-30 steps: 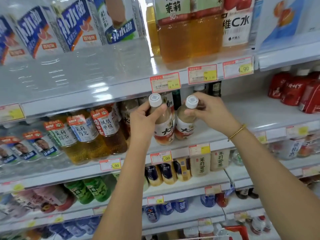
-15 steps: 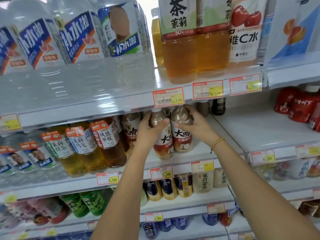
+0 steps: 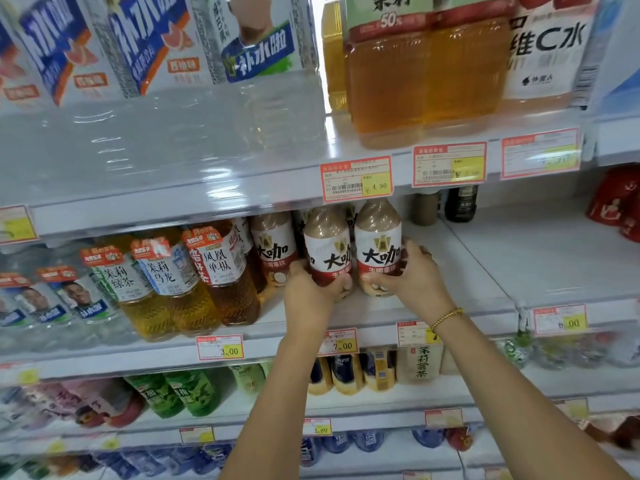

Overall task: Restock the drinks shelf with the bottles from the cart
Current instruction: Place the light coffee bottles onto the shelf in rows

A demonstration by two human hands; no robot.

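Left hand (image 3: 311,294) is curled round the left bottle (image 3: 327,247), right hand (image 3: 415,277) round the right bottle (image 3: 377,244); both are held upright, side by side, mid-frame on the shelf (image 3: 478,271).

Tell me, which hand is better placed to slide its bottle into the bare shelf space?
Right, probably. The right hand grips the right coffee bottle, next to the bare shelf; the left hand grips the left coffee bottle, hemmed in by neighbours.

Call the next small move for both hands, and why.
Probably release and withdraw: the left hand grips one brown coffee bottle with red-and-white label, the right hand its twin, and both seem to stand upright on the white shelf.
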